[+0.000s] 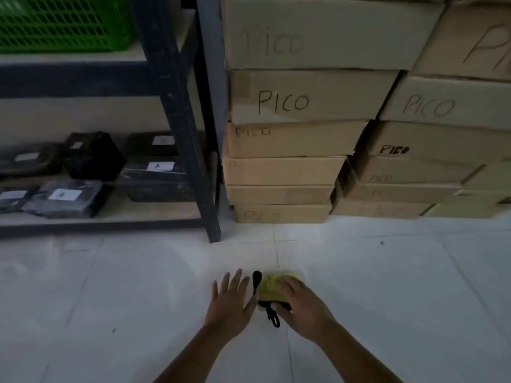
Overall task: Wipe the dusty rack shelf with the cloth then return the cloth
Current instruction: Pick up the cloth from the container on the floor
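Observation:
A yellow cloth (272, 286) with a black strap and clip lies on the white tiled floor, low in the middle of the head view. My right hand (300, 305) rests on top of the cloth, fingers curled over its near right part. My left hand (231, 299) hovers flat just to the left of the cloth, fingers spread, holding nothing. The dark metal rack (179, 106) stands at the upper left; its lower shelf (154, 210) is a pale board near the floor.
Black wrapped packages (69, 197) with white labels lie on the lower shelf. A green plastic crate (60, 23) sits on the shelf above. Stacks of cardboard boxes (298, 100) marked PICO rise on the right, behind the cloth.

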